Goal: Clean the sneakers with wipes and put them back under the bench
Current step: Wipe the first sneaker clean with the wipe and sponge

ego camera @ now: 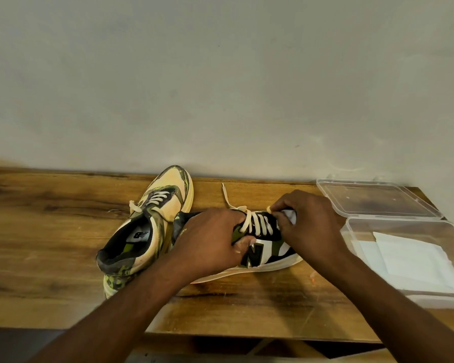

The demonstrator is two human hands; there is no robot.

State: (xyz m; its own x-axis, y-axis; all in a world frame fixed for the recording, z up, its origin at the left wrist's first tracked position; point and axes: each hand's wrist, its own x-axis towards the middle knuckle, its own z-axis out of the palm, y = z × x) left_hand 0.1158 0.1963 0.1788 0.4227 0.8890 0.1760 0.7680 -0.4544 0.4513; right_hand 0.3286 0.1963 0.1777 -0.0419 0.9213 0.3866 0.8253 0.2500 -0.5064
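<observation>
on bench (63, 231): hands-gripped sneaker (268, 254), wipe (291, 214)

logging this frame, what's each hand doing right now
Left hand: closed on the near sneaker, gripping it by the laces.
Right hand: closed on a white wipe, pressed to that sneaker.

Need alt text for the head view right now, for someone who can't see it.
Right hand rubs a white wipe on the laces of a sneaker that the left hand steadies on a wooden bench. The second sneaker lies left; an open wipe box sits right.
</observation>
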